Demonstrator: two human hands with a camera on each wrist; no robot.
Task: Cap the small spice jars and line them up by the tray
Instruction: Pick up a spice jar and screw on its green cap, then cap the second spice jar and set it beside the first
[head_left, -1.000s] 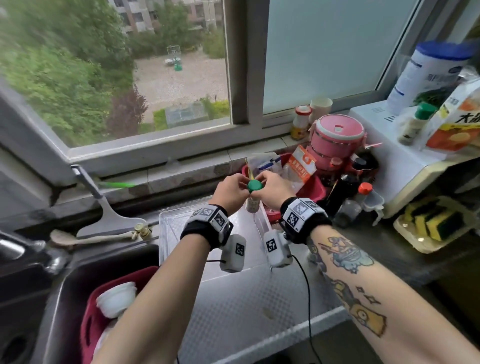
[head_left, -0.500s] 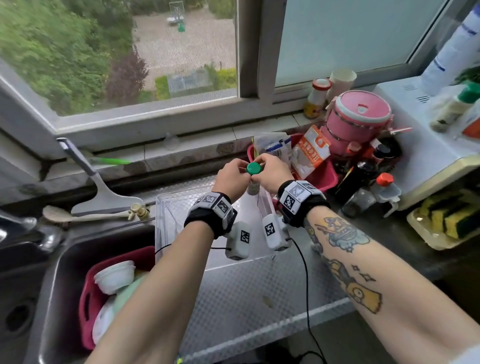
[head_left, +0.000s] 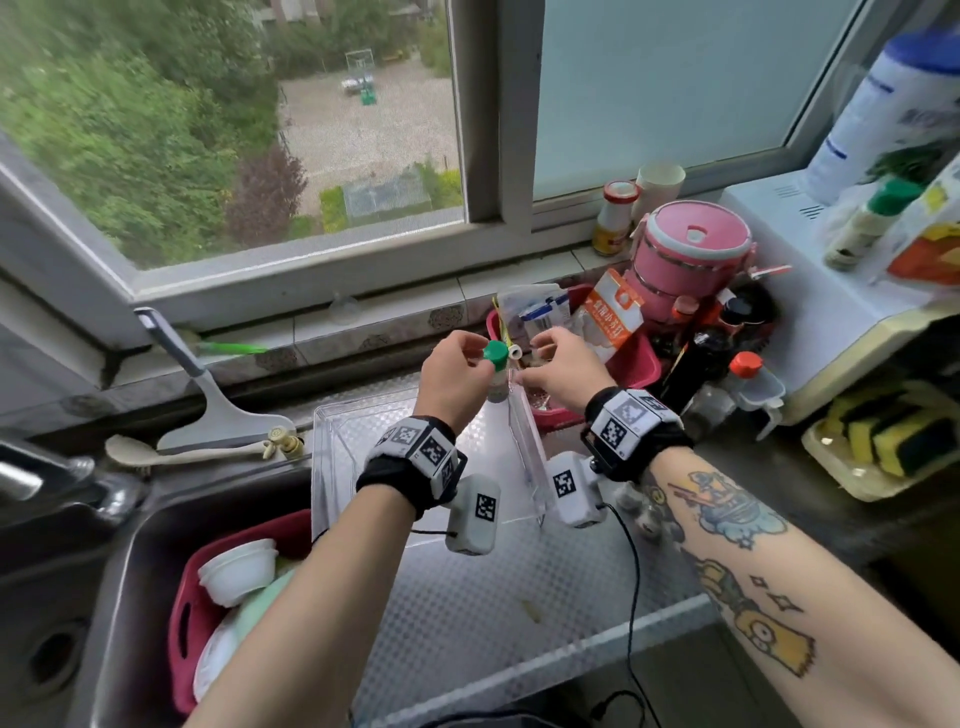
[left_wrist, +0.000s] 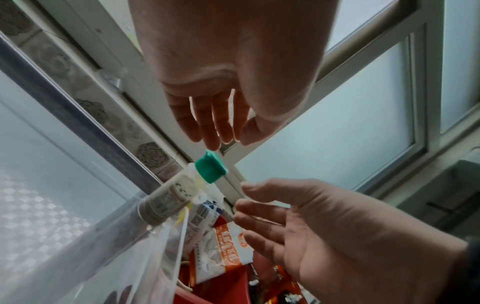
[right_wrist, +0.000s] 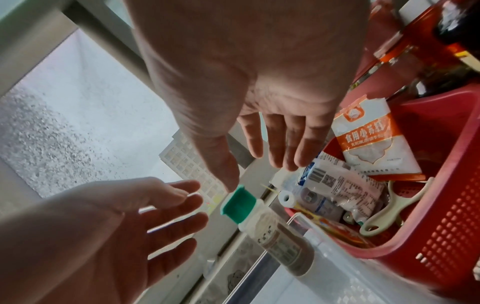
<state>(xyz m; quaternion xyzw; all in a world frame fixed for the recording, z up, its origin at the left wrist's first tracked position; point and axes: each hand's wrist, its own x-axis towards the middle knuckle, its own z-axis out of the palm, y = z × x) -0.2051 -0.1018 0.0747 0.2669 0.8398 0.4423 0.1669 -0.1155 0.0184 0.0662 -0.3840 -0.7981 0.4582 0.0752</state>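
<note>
A small spice jar (head_left: 497, 383) with a green cap (head_left: 494, 353) stands upright at the far right corner of the clear tray (head_left: 323, 467); I cannot tell whether it is inside the wall or just outside it. My left hand (head_left: 470, 358) and right hand (head_left: 540, 347) hover on either side of the cap with straight, spread fingers and hold nothing. In the left wrist view my left hand (left_wrist: 228, 142) is just above the cap (left_wrist: 210, 169). In the right wrist view my right thumb is beside the cap (right_wrist: 239, 203). More small jars (head_left: 631, 499) show under my right wrist, partly hidden.
A red basket (head_left: 641, 364) of packets sits right behind the jar, with a dark sauce bottle (head_left: 696, 364) and a pink lunch container (head_left: 691, 249) beyond. The sink on the left holds a red basin (head_left: 184, 623) of dishes. A squeegee (head_left: 218, 415) leans on the sill.
Both hands were closed around the jar and its green cap; now they have let go and drawn slightly apart. The jar stands on its own.
</note>
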